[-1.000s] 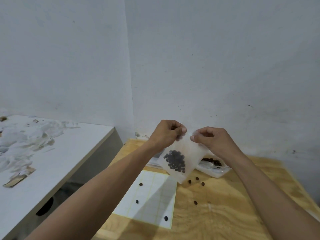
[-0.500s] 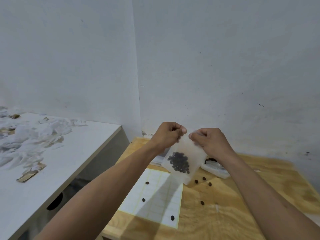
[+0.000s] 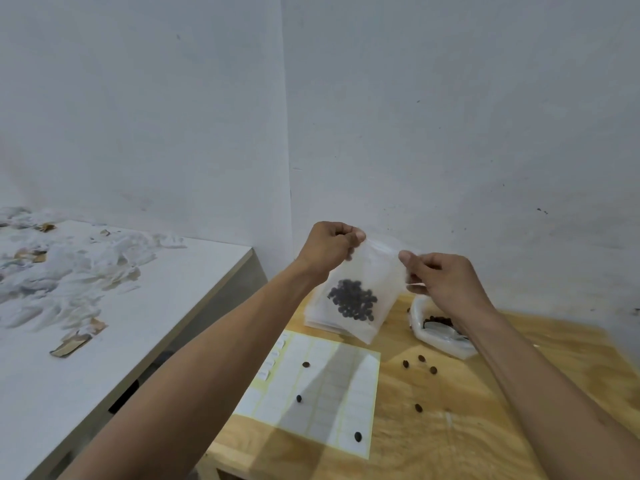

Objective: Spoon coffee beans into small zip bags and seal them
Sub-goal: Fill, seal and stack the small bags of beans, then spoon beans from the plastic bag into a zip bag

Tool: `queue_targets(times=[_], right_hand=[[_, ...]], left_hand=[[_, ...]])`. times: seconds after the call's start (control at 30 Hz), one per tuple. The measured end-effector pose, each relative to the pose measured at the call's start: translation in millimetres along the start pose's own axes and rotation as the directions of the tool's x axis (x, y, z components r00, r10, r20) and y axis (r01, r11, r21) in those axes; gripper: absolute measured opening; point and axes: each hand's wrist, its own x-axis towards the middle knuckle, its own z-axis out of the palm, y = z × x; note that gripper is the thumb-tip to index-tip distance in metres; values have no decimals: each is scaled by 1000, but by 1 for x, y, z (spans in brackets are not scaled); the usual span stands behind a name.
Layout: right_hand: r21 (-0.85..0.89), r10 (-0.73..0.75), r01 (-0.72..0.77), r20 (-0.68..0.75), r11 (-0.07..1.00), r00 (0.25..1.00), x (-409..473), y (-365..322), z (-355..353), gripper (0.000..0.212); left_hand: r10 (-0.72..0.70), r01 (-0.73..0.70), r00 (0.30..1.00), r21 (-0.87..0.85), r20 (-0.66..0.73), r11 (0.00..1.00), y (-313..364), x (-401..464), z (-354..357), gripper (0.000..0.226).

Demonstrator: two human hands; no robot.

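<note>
The left hand (image 3: 329,249) is pinching one top corner of the small, frosted-clear plastic zip bag (image 3: 360,296), and the right hand (image 3: 441,280) is pinching the opposite corner, both clamped on the zip strip. The bag is hanging in the air below the two grips, over the pale wooden table (image 3: 485,410). A dark cluster of roasted coffee beans (image 3: 352,304) is sitting low in the bag, well under the fingers.

The step in hand looks like sealing. To do it well, the person is best keeping the strip taut between the grips and running thumb and finger along it from one corner to the other, pressing until the tracks lock. Keeping the beans settled below the strip is helping, since a bean caught in the track would probably leave a gap. Whether the strip is already closed between the hands cannot be told.
</note>
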Motion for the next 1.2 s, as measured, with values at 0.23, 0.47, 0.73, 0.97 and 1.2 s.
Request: queue_targets(times=[0.23,0.47,0.73,0.97,1.2], right_hand=[[283,244,-331,303,900,921,-2,35,32,26],[279,337,-394,230,876,913,19,29,62,16],[-288,241,-209,80,935,967,48,51,99,36],[-434,255,-228,4,872,967,45,66,116,28],[-501,229,-196,5,843,973,34,41,102,35]], left_hand=[[-227,229,971,18,-69,973,-9,10,-16,35],[-446,423,895,286,18,860,-47,10,-40,30],[-330,341,940,307,-87,889,-86,20,-42,25],[-330,336,941,355,-79,872,-109,20,-40,16],[-310,326,945,373,-103,869,-107,17,-42,44]])
